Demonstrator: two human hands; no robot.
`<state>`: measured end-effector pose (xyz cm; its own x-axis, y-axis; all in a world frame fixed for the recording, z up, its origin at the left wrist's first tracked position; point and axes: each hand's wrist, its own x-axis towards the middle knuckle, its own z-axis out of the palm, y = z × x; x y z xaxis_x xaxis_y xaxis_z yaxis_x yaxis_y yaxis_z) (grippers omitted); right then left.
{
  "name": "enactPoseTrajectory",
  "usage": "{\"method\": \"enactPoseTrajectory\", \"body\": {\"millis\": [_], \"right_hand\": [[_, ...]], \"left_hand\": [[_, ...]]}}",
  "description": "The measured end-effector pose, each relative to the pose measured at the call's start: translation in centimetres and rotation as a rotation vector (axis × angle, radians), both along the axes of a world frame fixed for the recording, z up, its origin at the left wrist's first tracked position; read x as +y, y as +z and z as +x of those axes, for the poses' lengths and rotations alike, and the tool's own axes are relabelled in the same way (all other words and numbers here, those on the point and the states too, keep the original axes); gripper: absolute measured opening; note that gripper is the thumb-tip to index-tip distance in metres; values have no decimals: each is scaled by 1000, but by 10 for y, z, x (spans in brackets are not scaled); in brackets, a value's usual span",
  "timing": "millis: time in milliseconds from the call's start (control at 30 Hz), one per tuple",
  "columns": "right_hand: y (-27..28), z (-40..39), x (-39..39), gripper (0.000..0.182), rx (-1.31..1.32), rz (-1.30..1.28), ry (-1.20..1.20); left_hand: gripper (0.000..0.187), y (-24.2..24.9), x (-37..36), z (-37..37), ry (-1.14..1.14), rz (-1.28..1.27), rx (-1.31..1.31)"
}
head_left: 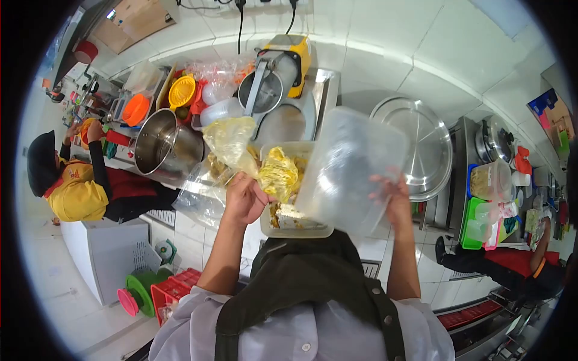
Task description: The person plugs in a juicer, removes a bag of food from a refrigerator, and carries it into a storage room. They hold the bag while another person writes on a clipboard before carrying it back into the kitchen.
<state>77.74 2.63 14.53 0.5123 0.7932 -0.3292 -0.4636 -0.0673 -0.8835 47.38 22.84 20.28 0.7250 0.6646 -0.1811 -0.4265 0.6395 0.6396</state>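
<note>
My left hand (245, 198) is closed on a crumpled clear plastic bag (232, 141) smeared with yellow, its bunched part (280, 174) lying over an open rectangular container (298, 232). Inside the container, yellow-brown pieces and some white food (290, 210) show. Held by its right side in my right hand (391, 195) is a translucent rectangular lid (352, 171), tilted beside the container and overlapping its right edge. The fingers of my right hand show blurred through the lid.
Behind the container stands a yellow machine (295, 60) with a metal bowl. A large pot (165, 144) is at the left, a round steel tray (421, 150) at the right. One person (78, 186) works at far left, another (512, 262) at far right.
</note>
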Motion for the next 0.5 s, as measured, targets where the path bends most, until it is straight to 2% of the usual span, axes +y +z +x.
{"method": "enactPoseTrajectory", "body": {"millis": [67, 100, 133, 167, 200, 233, 267, 300, 333, 367, 400, 433, 500], "right_hand": [[0, -29, 18, 47, -14, 74, 166], [13, -46, 32, 49, -112, -81, 202], [-9, -65, 44, 59, -7, 101, 121], [-60, -66, 45, 59, -239, 123, 294], [-69, -75, 57, 68, -327, -130, 362], [-126, -91, 66, 77, -641, -126, 195], [-74, -109, 64, 75, -939, -69, 61], [-47, -121, 60, 69, -1073, -113, -15], [-47, -130, 59, 63, -1287, -147, -169], [-33, -137, 54, 55, -1204, -73, -236], [-19, -141, 46, 51, -820, 112, -200], [-5, -146, 34, 51, -843, 102, -264], [17, -150, 5, 46, 359, 404, -125]], "left_hand": [[36, 29, 1, 11, -39, -27, -55], [38, 36, 2, 18, -80, -60, -97], [40, 32, 2, 20, -94, -79, -158], [42, 32, 2, 22, -92, -76, -136], [44, 25, 1, 25, -67, 7, -61], [47, 31, -4, 30, -53, 215, 67], [50, 34, -9, 35, -78, 231, 132], [52, 38, -16, 41, -63, 198, 188], [52, 31, -21, 46, -100, 316, 239], [52, 23, -26, 51, -105, 444, 292], [52, 16, -33, 59, -180, 460, 243], [54, 10, -42, 62, -276, 572, 295], [55, 6, -59, 73, -368, 702, 324]]}}
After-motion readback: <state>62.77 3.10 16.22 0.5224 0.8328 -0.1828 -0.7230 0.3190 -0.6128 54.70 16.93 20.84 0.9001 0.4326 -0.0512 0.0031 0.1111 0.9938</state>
